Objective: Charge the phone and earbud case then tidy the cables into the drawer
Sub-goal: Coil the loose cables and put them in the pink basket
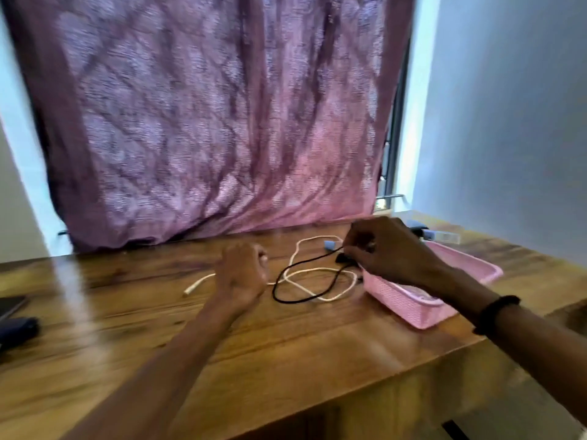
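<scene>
Your right hand (389,249) hides the black cable's (298,281) plug, fingers pinched on it; your left hand (243,274) hangs loosely curled, empty.

Table (286,338): wood, visible grain, semi-gloss with glare streaks. Pink basket (409,300): plastic, woven-look texture, matt. Curtain (206,122): purple cloth, crinkled, matt. White cable (317,274): smooth. Black cable (298,265): smooth, matt. Wristband (495,312): black, matt.
</scene>
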`<state>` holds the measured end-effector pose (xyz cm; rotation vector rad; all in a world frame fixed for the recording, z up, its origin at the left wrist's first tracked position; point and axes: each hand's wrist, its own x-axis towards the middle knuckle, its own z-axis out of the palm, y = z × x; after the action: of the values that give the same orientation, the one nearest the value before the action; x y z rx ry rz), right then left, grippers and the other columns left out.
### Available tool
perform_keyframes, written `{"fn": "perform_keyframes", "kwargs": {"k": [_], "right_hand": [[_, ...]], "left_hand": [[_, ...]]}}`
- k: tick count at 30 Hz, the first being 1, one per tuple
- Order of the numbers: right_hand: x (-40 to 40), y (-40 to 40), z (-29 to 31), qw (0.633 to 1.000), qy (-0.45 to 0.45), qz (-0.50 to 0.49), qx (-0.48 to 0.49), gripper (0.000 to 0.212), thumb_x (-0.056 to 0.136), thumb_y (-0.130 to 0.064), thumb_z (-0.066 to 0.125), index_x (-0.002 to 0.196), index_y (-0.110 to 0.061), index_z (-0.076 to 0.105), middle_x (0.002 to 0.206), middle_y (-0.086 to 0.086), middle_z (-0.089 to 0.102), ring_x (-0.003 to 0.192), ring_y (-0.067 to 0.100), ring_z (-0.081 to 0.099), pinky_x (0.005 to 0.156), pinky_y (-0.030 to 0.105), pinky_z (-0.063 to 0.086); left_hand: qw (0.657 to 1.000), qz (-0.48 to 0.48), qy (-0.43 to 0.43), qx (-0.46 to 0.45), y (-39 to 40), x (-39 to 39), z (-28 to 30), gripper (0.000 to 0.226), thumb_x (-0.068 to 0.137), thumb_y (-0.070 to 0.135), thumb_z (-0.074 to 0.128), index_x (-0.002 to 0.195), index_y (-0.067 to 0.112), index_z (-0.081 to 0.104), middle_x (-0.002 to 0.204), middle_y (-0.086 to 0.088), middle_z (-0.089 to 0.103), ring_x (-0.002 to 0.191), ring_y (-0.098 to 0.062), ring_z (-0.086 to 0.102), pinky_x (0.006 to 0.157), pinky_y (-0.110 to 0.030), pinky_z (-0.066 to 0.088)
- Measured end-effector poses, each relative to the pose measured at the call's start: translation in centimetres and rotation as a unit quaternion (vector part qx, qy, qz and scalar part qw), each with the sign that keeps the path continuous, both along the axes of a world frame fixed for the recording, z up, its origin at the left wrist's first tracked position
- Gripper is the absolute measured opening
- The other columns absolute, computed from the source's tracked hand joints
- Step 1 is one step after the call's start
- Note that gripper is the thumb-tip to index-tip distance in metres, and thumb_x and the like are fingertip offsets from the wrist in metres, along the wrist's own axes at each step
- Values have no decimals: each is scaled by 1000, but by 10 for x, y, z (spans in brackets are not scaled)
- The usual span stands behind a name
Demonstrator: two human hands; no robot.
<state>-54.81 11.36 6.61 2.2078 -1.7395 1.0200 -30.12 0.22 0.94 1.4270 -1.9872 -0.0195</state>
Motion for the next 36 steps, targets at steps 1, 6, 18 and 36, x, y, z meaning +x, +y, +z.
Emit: {"fn": "perform_keyframes", "kwargs": {"k": [1,6,18,36], "right_hand": [[24,-11,-3,1000,5,30,4,5,85,-22,76,79,-21,76,70,-12,72,67,1,68,63,14,50],[113,-64,-37,990,0,108,89,12,92,-30,69,99,-22,75,85,-7,75,76,5,68,74,24,56],[125,-144,-62,961,144,-199,124,33,100,-43,52,108,-13,64,117,17,65,115,36,60,90,43,48],[215,-115,-32,591,-541,403,442,43,103,-42,38,66,-18,36,47,-5,23,38,8,10,39,16,8]], "left_hand": [[999,27,-41,20,-6,24,-5,26,93,27,59,114,27,75,118,-3,74,116,-28,63,99,-39,49],[990,61,-103,80,-26,88,-15,22,91,31,63,107,24,76,113,-5,75,109,-26,67,93,-34,53],[936,125,324,52,-64,131,-32,24,78,32,68,68,14,79,58,-3,72,59,-24,71,66,-35,58],[793,-233,506,247,-39,94,-9,45,103,42,48,76,19,75,74,-3,70,68,-18,68,68,-34,56]]}}
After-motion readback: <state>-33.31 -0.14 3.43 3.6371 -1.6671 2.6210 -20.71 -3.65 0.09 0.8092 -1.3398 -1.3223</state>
